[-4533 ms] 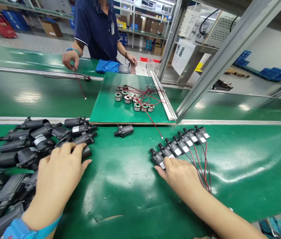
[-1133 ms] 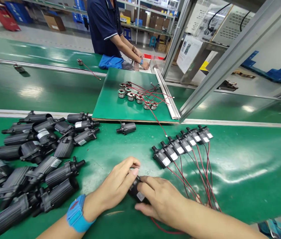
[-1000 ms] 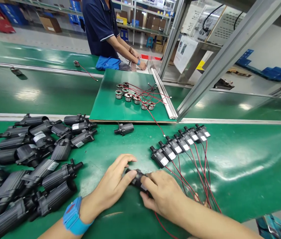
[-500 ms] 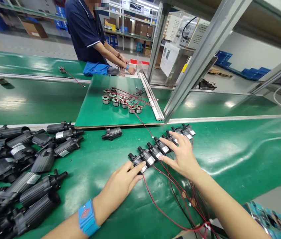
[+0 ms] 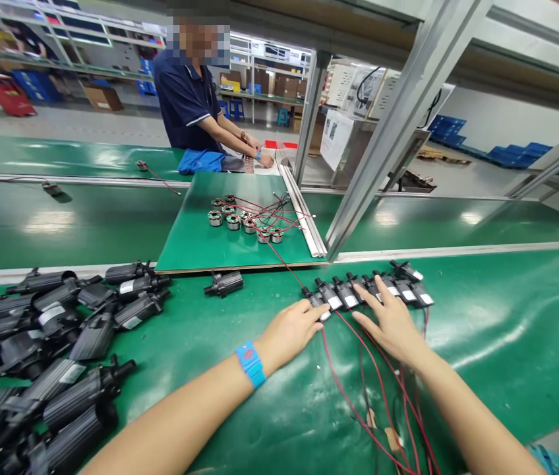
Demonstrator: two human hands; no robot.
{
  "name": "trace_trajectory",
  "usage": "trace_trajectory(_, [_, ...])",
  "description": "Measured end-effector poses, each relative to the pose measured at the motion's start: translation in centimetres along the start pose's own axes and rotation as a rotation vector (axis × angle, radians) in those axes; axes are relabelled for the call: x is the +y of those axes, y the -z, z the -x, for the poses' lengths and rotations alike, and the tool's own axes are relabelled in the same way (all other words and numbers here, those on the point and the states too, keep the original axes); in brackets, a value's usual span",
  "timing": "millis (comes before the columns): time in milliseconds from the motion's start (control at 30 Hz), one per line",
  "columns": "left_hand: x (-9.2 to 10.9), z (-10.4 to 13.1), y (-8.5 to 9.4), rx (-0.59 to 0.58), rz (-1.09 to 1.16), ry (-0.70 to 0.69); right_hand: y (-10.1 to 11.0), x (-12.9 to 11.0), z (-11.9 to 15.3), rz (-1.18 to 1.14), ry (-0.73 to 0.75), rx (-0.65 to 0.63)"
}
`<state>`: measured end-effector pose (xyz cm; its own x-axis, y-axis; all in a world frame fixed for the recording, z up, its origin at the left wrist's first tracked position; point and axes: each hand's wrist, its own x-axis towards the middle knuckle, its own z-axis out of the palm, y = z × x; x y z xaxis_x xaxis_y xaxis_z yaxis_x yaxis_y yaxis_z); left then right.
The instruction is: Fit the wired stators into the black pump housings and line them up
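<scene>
A row of small black pumps (image 5: pixel 350 296) with white labels lies side by side on the green bench. At the row's left end, my left hand (image 5: pixel 287 335) is closed around the sides of the end pump (image 5: pixel 312 296). My right hand (image 5: pixel 392 321) has its fingers spread over the middle of the row, its fingertips touching the pumps and partly hiding them. Behind the row's right end, one pump (image 5: pixel 407 270) lies askew. Red wires (image 5: pixel 343 389) run from the pumps toward the bench's front edge.
Many loose black pumps (image 5: pixel 86 336) are heaped on the left. A single pump (image 5: pixel 225 284) lies near a raised green board (image 5: pixel 195 244) bearing several wired metal motor parts (image 5: pixel 233 222). A metal post (image 5: pixel 383 138) slants up behind the row. A person (image 5: pixel 185 99) works across the bench.
Both hands and the row of pumps have moved to the right along the bench. One pump at the far end now sits askew. The camera view has tilted up slightly.
</scene>
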<state>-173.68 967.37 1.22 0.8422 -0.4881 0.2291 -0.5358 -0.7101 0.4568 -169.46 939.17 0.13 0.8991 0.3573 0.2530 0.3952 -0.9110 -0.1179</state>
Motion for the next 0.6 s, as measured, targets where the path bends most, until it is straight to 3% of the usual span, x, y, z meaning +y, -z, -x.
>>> trace_trajectory(133, [1.3,-2.0,-1.5,-0.002,0.018,-0.015,0.4,4.2,-0.5,-0.137,0.070,0.027])
trace_trajectory(200, [1.5,-2.2,-1.6,-0.005,0.039,-0.022,1.1,6.1,-0.9,-0.196,0.024,0.158])
trace_trajectory(300, [1.7,-1.2,-1.2,-0.001,0.087,-0.014,2.6,8.8,-0.7,-0.194,-0.191,0.438])
trace_trajectory(367, [1.7,0.2,-0.9,-0.004,0.124,-0.002,3.9,9.9,0.7,-0.205,-0.378,0.501])
trace_trajectory(433, [1.8,1.6,-0.7,-0.037,0.158,-0.008,5.2,9.1,3.4,-0.275,-0.438,0.416])
trace_trajectory(467, [1.9,2.3,-0.7,-0.064,0.169,-0.020,5.7,7.7,5.1,-0.313,-0.397,0.338])
trace_trajectory(600, [2.4,3.6,-1.2,-0.187,0.150,-0.104,6.7,-1.3,11.1,-0.345,0.027,-0.095])
